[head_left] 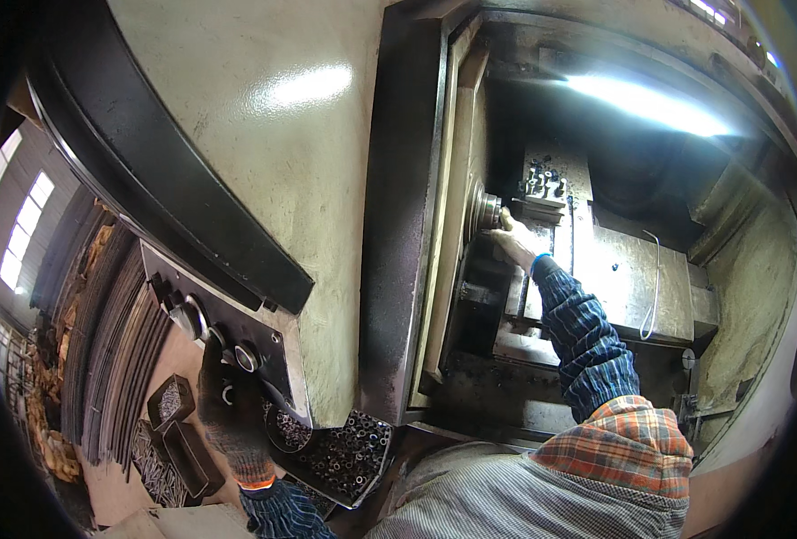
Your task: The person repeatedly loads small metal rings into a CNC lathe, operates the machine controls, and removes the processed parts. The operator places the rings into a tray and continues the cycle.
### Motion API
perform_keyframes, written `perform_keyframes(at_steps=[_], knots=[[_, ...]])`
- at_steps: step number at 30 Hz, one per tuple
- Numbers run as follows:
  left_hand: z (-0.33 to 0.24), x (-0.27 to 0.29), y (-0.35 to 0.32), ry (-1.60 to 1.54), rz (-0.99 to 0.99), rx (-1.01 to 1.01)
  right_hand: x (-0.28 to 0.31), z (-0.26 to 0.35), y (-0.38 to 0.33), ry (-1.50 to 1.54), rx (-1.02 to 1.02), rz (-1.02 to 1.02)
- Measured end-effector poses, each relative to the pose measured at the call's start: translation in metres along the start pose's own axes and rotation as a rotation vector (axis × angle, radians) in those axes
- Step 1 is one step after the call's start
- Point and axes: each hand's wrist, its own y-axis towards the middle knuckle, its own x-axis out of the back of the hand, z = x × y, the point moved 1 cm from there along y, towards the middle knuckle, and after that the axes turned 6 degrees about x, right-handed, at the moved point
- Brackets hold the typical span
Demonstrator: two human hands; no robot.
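My right hand [517,242] reaches into a lathe, its fingers closed at the front of the round metal spindle chuck [487,211]. Whatever lies between those fingers is hidden. Just right of the chuck stands a tool holder [542,187] with several small bolts, mounted on the metal slide [637,269]. In a dark glove with an orange cuff, my left hand [228,400] is raised to the control panel [277,346], close to its round knobs [247,357]. Shadow blurs the left fingers, so their grip cannot be made out.
Below the panel sits a tray of small metal rings [349,454]. Metal bins [187,454] and loose rods [154,467] lie on the floor at left, before stacked long bars [115,332]. A pale bent hook [655,287] rests on the slide. The door frame [403,207] stands between my arms.
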Motion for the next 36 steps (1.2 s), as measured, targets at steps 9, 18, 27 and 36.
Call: perform_keyframes(at_steps=[9,18,27,36], knots=[[-0.008,-0.006,-0.019,0.063,-0.085,0.02,-0.003,-0.01,0.015,-0.305,0.195,-0.003],[-0.024,-0.009,-0.034,0.17,-0.031,-0.108,0.042,0.052,0.032,-0.966,0.166,0.194],[-0.025,-0.009,-0.033,0.171,-0.076,-0.12,0.024,0.031,0.151,-1.686,0.062,0.215],[-0.029,0.0,-0.029,0.241,0.016,-0.207,0.064,0.047,0.146,-0.928,0.296,-0.116]])
